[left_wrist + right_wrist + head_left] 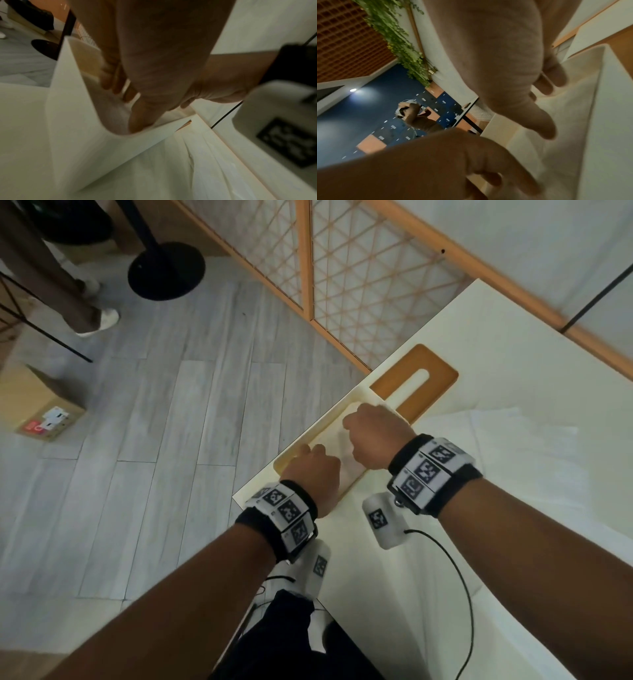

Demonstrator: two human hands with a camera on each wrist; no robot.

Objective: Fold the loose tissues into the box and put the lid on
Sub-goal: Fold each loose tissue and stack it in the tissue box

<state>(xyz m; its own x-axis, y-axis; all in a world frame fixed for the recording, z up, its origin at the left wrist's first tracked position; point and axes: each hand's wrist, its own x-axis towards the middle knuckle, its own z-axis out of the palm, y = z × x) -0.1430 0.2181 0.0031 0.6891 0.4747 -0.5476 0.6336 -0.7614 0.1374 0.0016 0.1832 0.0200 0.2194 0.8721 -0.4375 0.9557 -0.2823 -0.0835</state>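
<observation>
A cream tissue box [322, 424] lies along the left edge of the cream table [513, 354]. White tissue [342, 446] fills it. My left hand [308, 451] reaches into the near end; its fingers [111, 81] point down against the tissue beside the box wall [72, 108]. My right hand [359, 419] presses the tissue at the far end, its fingers [553, 78] flat on the tissue [565, 128] near the wall [607, 108]. The wooden lid [442, 378], with a long slot, lies on the table just beyond the box. More loose tissue [513, 433] lies to the right.
The box sits right at the table's left edge, with grey floor below. On the floor are a cardboard box [48, 412], a black stand base [166, 270] and another person's legs [92, 313]. A lattice screen [342, 268] stands behind the table. A black cable [459, 577] runs across the near table.
</observation>
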